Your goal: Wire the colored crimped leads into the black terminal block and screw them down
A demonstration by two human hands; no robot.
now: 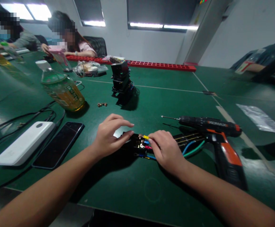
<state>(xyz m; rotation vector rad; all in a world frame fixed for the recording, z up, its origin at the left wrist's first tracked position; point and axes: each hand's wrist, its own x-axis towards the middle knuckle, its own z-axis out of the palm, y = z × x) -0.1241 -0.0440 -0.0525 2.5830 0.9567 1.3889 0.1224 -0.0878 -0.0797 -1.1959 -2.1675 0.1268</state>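
Drill (210, 124), black and orange plastic, lies on the right; glossy phone (59, 145), white power bank (25, 143) and clear bottle (62, 91) are to the left, coppery screws (102, 104) ahead. Left hand (110, 135) arches beside the black block (133, 140), thumb and finger parted; right hand (168, 149), palm down, pinches a yellow lug (146, 137) there.

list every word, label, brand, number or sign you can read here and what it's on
"KOMAX": on the side of the power drill, last letter soft.
Lettering on the bottle of amber liquid: too blurred to read.
Mark on the white-and-red label at far right: too blurred to read.
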